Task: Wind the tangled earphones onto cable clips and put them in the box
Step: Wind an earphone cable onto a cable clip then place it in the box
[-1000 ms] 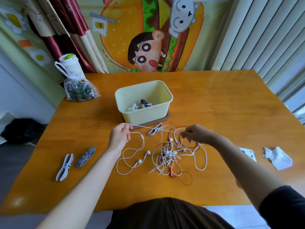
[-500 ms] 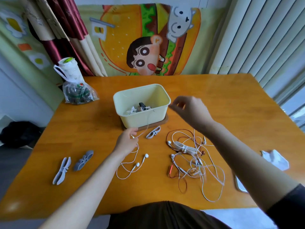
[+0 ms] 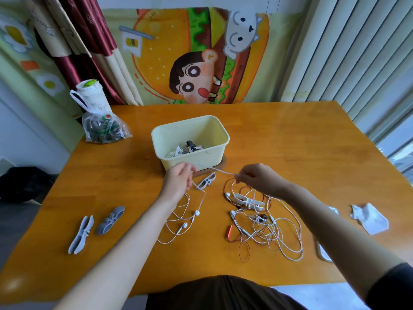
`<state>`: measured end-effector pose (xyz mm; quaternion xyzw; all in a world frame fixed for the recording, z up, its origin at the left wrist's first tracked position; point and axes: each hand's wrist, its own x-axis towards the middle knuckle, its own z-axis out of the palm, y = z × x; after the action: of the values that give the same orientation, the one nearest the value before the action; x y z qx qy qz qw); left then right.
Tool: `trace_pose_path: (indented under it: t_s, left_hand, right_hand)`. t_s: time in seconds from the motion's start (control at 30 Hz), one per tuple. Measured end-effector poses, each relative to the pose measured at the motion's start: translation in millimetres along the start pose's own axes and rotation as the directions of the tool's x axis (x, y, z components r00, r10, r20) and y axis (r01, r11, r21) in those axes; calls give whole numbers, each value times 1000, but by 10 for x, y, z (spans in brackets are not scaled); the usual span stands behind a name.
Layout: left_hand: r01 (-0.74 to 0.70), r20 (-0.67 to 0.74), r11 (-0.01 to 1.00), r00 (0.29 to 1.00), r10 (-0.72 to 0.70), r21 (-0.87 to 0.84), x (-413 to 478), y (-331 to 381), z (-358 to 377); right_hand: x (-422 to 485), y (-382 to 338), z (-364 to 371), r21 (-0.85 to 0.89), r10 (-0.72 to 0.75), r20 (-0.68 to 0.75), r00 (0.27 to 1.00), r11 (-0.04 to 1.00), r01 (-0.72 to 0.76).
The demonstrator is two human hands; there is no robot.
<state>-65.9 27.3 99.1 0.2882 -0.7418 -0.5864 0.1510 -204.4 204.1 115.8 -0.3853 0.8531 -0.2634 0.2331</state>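
Note:
My left hand (image 3: 178,181) and my right hand (image 3: 260,179) each pinch the same white earphone cable (image 3: 220,171), which runs taut between them just in front of the pale yellow box (image 3: 220,142). The rest of that earphone (image 3: 185,220) lies looped on the table below my left hand, buds down. A tangle of white and red earphones (image 3: 266,229) lies under my right wrist, with a white cable clip (image 3: 245,200) on it. Another white clip (image 3: 206,181) lies between my hands. Wound earphones sit inside the box.
Two grey cable clips (image 3: 81,234) (image 3: 111,220) lie at the left of the wooden table (image 3: 290,142). A plastic bag with a cup (image 3: 100,124) stands at the back left. Crumpled white paper (image 3: 368,218) and a flat white item (image 3: 323,251) lie at the right.
My right hand, which rose over the box half a second ago, has come back down and now pinches the cable near the tangle. The cable is taut between my hands again.

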Motion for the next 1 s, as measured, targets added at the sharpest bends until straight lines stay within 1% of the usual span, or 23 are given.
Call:
trace_pose_path:
  t_s: [0.07,0.13,0.17,0.2,0.23,0.27,0.3,0.33,0.37,0.4,0.43,0.47,0.5,0.57,0.63,0.7,0.73,0.8,0.83,0.87,0.9,0.93,1.0]
  left_hand:
    - [138,-101,983,983,-151,-124,61,-106,-106]
    - [221,-139,949,957,-256,-226,111,-207,-188]
    - [245,-135,943,951,-279,-224,114,-249,-207]
    - [263,-122,943,949,-291,-204,116,-279,-210]
    - [280,-104,942,948,-302,-183,109,-303,-198]
    - [299,-86,940,945,-316,-166,105,-317,-184]
    - [317,-67,937,942,-329,-149,107,-329,-162]
    - [331,-42,935,940,-338,-129,103,-334,-142]
    - [338,-11,935,940,-341,-107,100,-331,-119]
    - [335,22,938,942,-334,-87,95,-315,-93]
    - [326,50,942,945,-323,-74,85,-291,-65]
    - [310,71,948,950,-306,-69,71,-259,-40]
    - [286,88,956,956,-280,-66,60,-214,-10]
    - [231,114,972,968,-224,-51,41,-133,40]
    - [168,145,986,976,-164,-11,38,-72,67]
    - [108,179,992,977,-117,59,25,-30,72]
    - [85,201,992,974,-103,95,11,-18,73]
    - [45,259,988,962,-83,151,-12,8,99]
    - [24,292,985,954,-75,173,-26,24,120]
    - [7,324,982,944,-68,188,-38,44,149]
    - [-7,354,981,933,-64,194,-48,63,175]
    - [-17,383,981,922,-59,192,-53,80,209]
    - [-38,417,981,908,-45,188,-50,101,267]
  right_hand:
    - [10,282,33,-64,169,96,981,984,-164]
    - [7,515,64,-117,296,205,933,954,-277]
    - [13,596,62,-133,326,228,917,944,-303]
    - [26,631,30,-142,338,215,916,939,-313]
    - [47,624,-25,-144,333,162,929,939,-312]
    - [75,574,-108,-136,305,67,950,946,-294]
    - [105,487,-210,-120,247,-61,967,960,-253]
    - [125,367,-320,-100,166,-209,964,977,-190]
    - [135,211,-437,-87,71,-353,933,990,-108]
    - [134,36,-550,-78,-20,-466,884,997,-19]
    - [124,-147,-651,-70,-97,-539,837,995,71]
    - [109,-323,-721,-71,-160,-573,804,987,146]
    - [104,-469,-757,-89,-210,-574,791,977,195]
    - [115,-631,-706,-155,-271,-496,825,962,223]
    - [144,-608,-568,-198,-238,-375,896,965,173]
    - [178,-440,-447,-185,-85,-218,972,982,45]
    - [189,-329,-398,-206,14,-126,992,978,-40]
    - [166,-141,-329,-322,203,8,979,927,-190]
    - [135,-84,-292,-363,273,41,961,900,-240]
    - [100,-58,-244,-375,304,67,950,890,-259]
    - [72,-67,-191,-358,288,89,953,902,-239]
    - [44,-105,-140,-327,230,103,968,927,-185]
    - [-6,-230,-45,-251,34,121,992,968,-3]
